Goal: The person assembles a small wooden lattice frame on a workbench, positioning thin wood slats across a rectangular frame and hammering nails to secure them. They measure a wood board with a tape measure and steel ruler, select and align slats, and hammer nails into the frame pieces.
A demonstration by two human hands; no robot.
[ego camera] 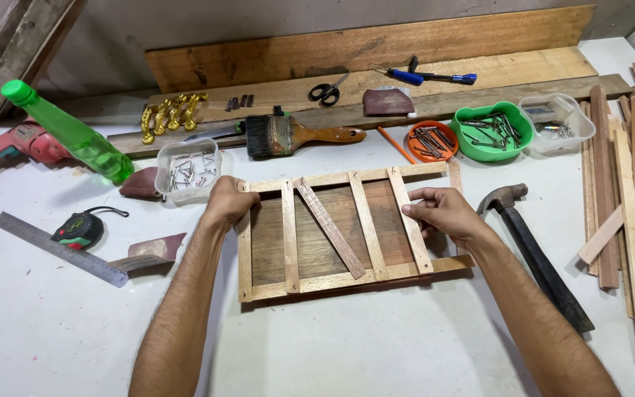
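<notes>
Gripping the wooden frame [332,228] flat on the surface, your left hand [225,202] clasps its far-left corner, your right hand [442,213] pinches a slat; uneven pressure could dislodge the diagonal strip [328,226] between your fingers.

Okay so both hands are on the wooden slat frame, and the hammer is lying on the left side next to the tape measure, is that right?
Not quite. The hammer lies on the right side, just beyond the right hand, not beside the tape measure on the left. The head view shows it. The rest holds: the left hand and the right hand are both on the wooden slat frame.
</notes>
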